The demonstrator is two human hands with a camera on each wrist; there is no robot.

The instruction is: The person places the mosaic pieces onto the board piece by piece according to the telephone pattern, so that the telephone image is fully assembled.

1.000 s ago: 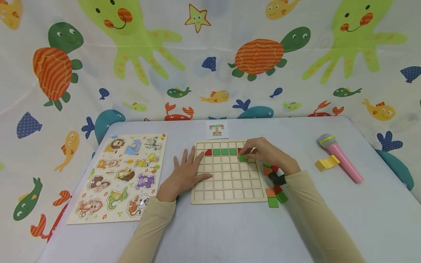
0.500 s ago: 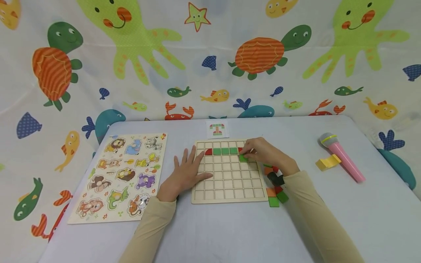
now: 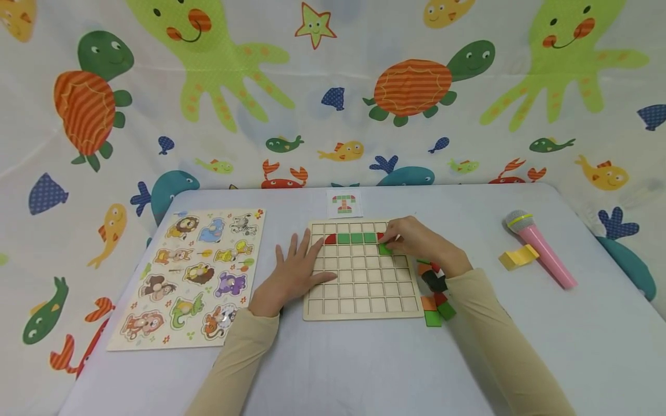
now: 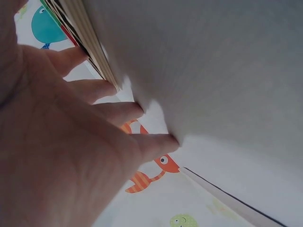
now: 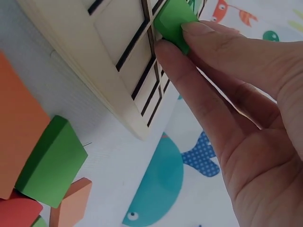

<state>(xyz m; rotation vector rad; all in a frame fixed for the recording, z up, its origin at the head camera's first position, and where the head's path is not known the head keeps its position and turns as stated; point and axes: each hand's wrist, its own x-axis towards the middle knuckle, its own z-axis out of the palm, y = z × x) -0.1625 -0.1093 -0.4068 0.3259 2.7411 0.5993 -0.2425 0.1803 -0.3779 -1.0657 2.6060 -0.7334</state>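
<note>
A wooden grid board lies mid-table. Along its second row sit a red rounded piece, several green square tiles and, partly hidden by fingers, another red piece. My right hand pinches a green tile between thumb and fingers at the board, just below that red piece; in the right wrist view the tile touches the grid. My left hand rests with fingers spread on the board's left edge, its fingers also seen straight in the left wrist view.
Loose green, orange and red pieces lie right of the board. A card with a coloured pattern is behind it. An animal puzzle board lies left. A pink toy microphone and a yellow block lie at right.
The view shifts slightly. Both hands stay almost in place, the right still pinching the green tile at the same spot on the board.
</note>
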